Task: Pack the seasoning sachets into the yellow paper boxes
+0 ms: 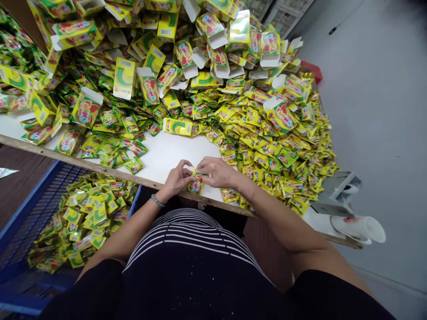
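Note:
At the front edge of the white table [167, 153], my left hand [178, 180] and my right hand [215, 172] meet over a small yellow-green box [195, 184]. My left fingers and thumb close on its left side. From the right, my right fingers pinch at its top end; whether a sachet is between them I cannot make out. Left of my hands lie loose green sachets [134, 164]. A large heap of yellow sachets [267, 151] spreads to the right. Behind, a lone yellow box [177, 127] lies flat on the table.
Many open-ended boxes [213, 31] are piled at the back. Below the table's left edge stands a blue crate [31, 213] holding filled-looking boxes [96, 213]. At the right end are a grey tape dispenser [338, 191] and a white cup [360, 226], near the wall [380, 111].

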The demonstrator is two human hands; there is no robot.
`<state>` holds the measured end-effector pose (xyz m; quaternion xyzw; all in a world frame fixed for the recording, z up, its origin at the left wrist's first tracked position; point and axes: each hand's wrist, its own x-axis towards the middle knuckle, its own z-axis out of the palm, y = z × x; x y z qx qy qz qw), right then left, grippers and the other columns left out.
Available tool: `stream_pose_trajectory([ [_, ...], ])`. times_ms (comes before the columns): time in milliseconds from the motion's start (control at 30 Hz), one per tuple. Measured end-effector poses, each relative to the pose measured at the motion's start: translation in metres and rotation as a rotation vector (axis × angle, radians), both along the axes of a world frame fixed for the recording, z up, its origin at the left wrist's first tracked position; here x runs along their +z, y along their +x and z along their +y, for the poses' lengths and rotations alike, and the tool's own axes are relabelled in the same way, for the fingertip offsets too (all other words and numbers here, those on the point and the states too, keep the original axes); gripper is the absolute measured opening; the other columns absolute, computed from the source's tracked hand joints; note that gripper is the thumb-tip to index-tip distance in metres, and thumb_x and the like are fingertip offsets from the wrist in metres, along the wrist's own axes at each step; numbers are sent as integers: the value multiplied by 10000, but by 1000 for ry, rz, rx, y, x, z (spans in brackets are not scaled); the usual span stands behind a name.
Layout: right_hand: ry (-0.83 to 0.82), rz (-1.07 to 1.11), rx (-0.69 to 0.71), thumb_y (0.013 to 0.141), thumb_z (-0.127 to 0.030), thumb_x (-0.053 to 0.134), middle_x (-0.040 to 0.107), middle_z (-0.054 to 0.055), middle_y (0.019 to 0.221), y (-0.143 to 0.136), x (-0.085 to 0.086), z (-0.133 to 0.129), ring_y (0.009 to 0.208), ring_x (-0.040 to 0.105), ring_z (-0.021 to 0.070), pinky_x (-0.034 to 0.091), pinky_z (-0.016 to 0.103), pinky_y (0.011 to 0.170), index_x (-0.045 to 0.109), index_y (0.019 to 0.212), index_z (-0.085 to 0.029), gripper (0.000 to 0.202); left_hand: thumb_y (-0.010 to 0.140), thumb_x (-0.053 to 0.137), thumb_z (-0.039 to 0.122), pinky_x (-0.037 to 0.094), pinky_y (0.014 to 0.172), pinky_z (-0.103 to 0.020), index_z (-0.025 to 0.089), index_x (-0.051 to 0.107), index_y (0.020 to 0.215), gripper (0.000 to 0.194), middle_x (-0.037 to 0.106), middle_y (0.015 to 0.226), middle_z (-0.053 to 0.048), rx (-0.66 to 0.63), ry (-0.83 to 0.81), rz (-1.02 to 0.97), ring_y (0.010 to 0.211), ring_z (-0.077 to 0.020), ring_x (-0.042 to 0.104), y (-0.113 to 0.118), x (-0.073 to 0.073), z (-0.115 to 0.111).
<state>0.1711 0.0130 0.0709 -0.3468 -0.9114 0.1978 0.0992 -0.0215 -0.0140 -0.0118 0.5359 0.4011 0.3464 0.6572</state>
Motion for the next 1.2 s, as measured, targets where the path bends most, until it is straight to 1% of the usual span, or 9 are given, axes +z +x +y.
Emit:
stream_pose_trajectory([
  [100,19,184,-107,876,-218,560,759,80,915,3,-17,-18,874,656,207,520,352,815,768,842,-189,212,750,759,371,458,639,-227,231,426,1085,493,707,781,16,5,21,14,670,-133,645,0,2,-1],
  [233,8,420,-528,925,-313,574,745,84,1123,7,-46,-42,1028,679,222,549,391,917,726,1142,-220,280,755,752,406,476,661,-238,227,438,1092,494,713,828,-3,6,12,28,713,-145,658,-1,7,-2],
  [367,-28,404,-509,940,-327,564,688,72,1269,-1,-64,-57,1180,638,219,518,395,1027,650,1287,-242,368,790,711,440,488,684,-252,212,478,1170,501,695,813,-3,-15,88,80,727,-149,647,3,7,0],
  [533,83,365,-600,960,-359,533,714,85,1209,12,-61,-58,1104,665,211,531,371,986,626,1306,-223,384,821,648,497,477,675,-250,204,609,1116,418,674,794,-4,15,223,231,706,-141,616,-5,22,0],
  [700,303,36,-931,965,-334,473,693,171,1152,67,-55,-73,1080,604,300,452,471,992,657,1226,-132,378,804,577,603,415,629,-253,273,653,1083,439,655,720,26,386,355,990,666,-157,584,-106,82,-13],
  [800,276,-146,-913,939,-299,488,628,211,1195,81,-67,-79,1095,538,337,419,486,968,620,1275,-105,410,834,467,647,395,638,-279,347,614,1123,442,693,758,25,395,42,1708,740,-225,623,-183,115,-25],
  [867,220,-170,-860,936,-282,486,625,205,1145,75,-79,-76,1059,530,332,421,470,936,627,1268,-114,398,868,411,619,417,670,-300,341,590,1193,464,739,912,-17,344,-168,1904,865,-271,647,-214,126,-34],
  [1000,136,-64,-768,941,-292,496,653,173,1085,44,-94,-59,1009,555,303,444,437,909,648,1236,-130,369,887,450,540,456,754,-327,237,589,1283,518,710,1145,-119,398,-63,1864,1037,-295,641,-215,119,-37],
  [1200,95,106,-493,935,-249,503,680,122,1164,19,-92,-50,1091,567,265,443,413,975,691,1166,-184,305,881,499,492,463,833,-395,113,661,1105,469,697,1020,-208,296,177,1724,1016,-357,628,-145,76,5],
])
